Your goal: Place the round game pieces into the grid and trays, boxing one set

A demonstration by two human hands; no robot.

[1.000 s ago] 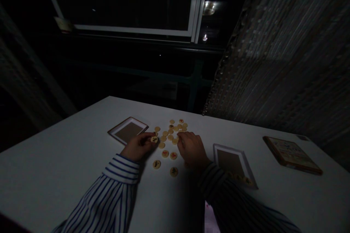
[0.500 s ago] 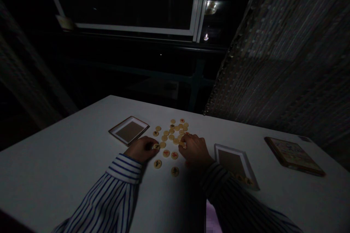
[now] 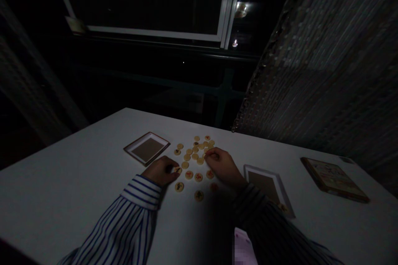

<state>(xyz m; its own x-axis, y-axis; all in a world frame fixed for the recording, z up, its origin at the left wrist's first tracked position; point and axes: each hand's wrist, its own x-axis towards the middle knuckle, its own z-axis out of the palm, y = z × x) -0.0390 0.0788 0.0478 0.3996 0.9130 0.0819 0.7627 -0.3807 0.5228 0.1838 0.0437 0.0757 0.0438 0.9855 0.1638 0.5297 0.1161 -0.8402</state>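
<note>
Several round pale game discs point(image 3: 195, 150) with red or black marks lie scattered on a white table point(image 3: 77, 182). My left hand point(image 3: 161, 169) rests curled on the table, its fingertips pinching one black-marked disc point(image 3: 177, 170). My right hand point(image 3: 222, 166) is curled at the right edge of the pile, its fingertips closed over a disc at about the pile's near side; what it grips is partly hidden. More discs point(image 3: 188, 175) lie in a loose row between the hands. Both arms wear striped sleeves.
An open shallow box half point(image 3: 146, 148) lies left of the pile, another point(image 3: 268, 187) to the right with a few discs at its near end. A printed box lid point(image 3: 334, 178) sits far right. A dark window and a curtain stand behind the table.
My left hand has drawn its disc a little toward me and set it low on the table. My right hand has shifted right and turned, uncovering discs beneath it.
</note>
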